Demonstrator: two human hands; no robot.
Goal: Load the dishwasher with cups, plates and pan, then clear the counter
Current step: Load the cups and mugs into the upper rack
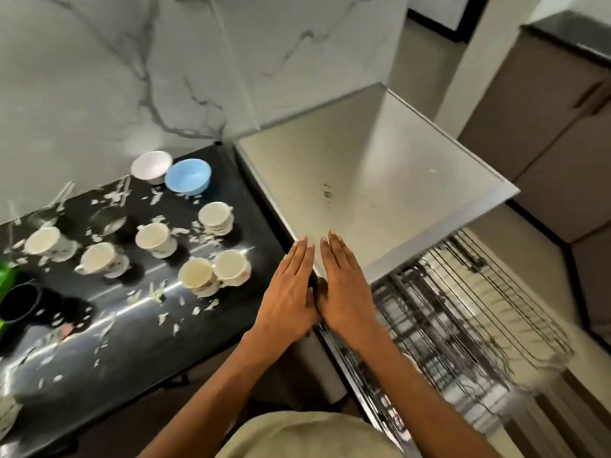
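Note:
Several cream cups stand on the black counter (pixel 205 328), among them a pair (pixel 231 266) (pixel 195 276) nearest me and one (pixel 215 217) farther back. A white bowl (pixel 151 166) and a blue bowl (pixel 187 176) sit by the wall. The steel dishwasher (pixel 370 180) stands to the right, and its wire rack (pixel 463 312) is pulled out below its top. My left hand (pixel 288 297) and my right hand (pixel 344 285) lie flat side by side, fingers extended, over the dishwasher's front left corner. Neither holds anything.
Food scraps litter the counter. A black pan (pixel 18 302) sits at the left edge next to something green (pixel 6 276). A metal strainer (pixel 107 219) lies behind the cups. Marble wall behind; brown cabinets (pixel 555 133) stand at the right.

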